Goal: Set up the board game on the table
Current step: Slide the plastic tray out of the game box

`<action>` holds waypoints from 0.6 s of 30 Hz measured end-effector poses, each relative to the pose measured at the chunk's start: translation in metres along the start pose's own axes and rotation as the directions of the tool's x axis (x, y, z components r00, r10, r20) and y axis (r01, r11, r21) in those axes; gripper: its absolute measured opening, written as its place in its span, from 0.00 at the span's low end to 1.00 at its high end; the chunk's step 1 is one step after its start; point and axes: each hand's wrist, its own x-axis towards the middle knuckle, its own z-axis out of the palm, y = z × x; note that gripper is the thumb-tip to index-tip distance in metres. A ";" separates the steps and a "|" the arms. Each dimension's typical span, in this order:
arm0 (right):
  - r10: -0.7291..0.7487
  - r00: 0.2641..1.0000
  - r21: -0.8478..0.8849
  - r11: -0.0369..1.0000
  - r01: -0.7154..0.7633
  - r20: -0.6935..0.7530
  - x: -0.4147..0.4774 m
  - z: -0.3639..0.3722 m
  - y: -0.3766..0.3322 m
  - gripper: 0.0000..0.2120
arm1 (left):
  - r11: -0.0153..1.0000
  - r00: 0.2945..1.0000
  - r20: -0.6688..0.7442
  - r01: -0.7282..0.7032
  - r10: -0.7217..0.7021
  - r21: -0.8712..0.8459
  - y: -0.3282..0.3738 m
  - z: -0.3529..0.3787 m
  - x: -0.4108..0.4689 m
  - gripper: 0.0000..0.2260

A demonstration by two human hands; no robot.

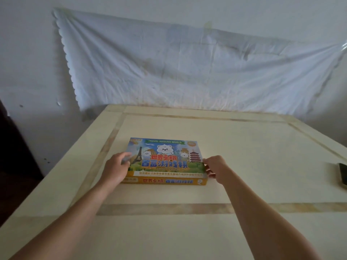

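The box (167, 160) lies flat and shut on the table (253, 151), directly between the 2 hands, its long yellow side facing the person. The left hand (117, 168) grips the box's left edge with its fingers curled over onto the printed lid, though blur hides how the thumb sits. The right hand (216, 168) holds the opposite edge near the front corner, fingertips bent against the side wall. The step in hand looks like taking the lid off, so setup has barely begun and nothing from inside is out yet. To do it well, I judge the fingers should catch only the lid's skirt, not the tray under it, and raise both ends level and slowly. A snug card lid tends to cling, and a jerk could drag the tray up and spill loose pieces. The box is a shallow rectangle of glossy printed card with cartoon bears, a tower and a pagoda on top. It looks light and a little flexible, so even pressure from each side should suit it better than a hard squeeze. The table is a smooth, pale cream slab with darker inlaid bands forming a frame. Well to the right of the right hand, a dark flat item (343, 175) lies at the table's edge; I cannot tell what it is. Beyond the hands a creased white cloth (187, 68) hangs on the wall.
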 end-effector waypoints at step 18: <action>0.009 0.980 0.060 0.998 -0.021 0.199 0.036 -0.013 -0.024 0.06 | 0.995 0.982 0.177 -0.073 0.061 0.061 -0.006 0.015 0.035 0.18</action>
